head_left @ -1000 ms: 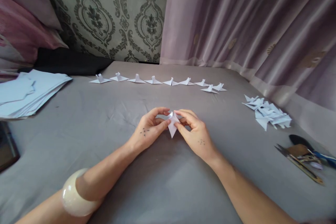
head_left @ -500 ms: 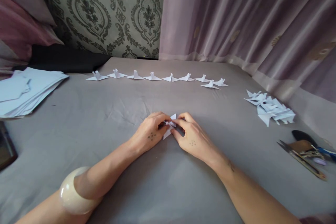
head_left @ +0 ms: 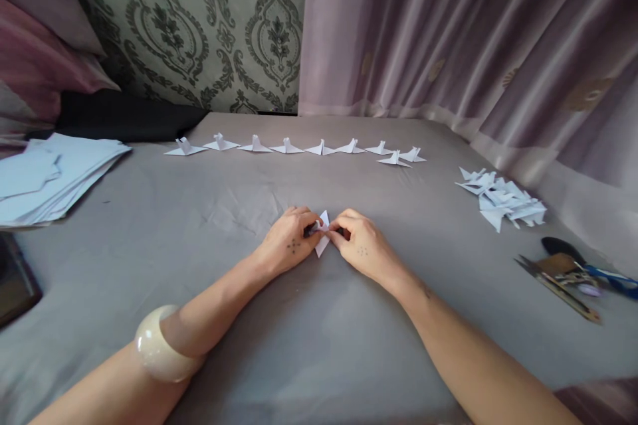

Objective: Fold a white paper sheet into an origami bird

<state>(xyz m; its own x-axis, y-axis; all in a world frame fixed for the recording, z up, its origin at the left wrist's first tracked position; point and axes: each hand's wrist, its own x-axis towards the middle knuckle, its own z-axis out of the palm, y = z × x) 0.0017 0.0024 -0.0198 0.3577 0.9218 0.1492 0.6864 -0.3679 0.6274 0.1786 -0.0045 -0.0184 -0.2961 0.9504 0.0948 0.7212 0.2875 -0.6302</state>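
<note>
A small folded white paper piece (head_left: 323,247), with pointed ends like an origami crane, is pinched between my two hands just above the grey cloth. My left hand (head_left: 290,239) grips its left side between thumb and fingers. On the opposite side, the thumb and forefinger of my right hand (head_left: 363,246) are closed on the paper. The fingers cover the middle of the folds; one white tip points away from me and another towards me. Beyond my hands, several similar folded paper cranes (head_left: 286,147) stand in a row.
At the left lie a stack of white paper sheets (head_left: 74,176) and a dark flat device (head_left: 14,279). Over on the right are a heap of folded papers (head_left: 508,200), a pencil (head_left: 573,299) and blue-handled scissors (head_left: 611,277). A curtain (head_left: 389,33) hangs behind.
My right thumb and fingers have drawn closer together on the paper piece, and it has turned slightly more upright in view. The camera view has shifted a little.
</note>
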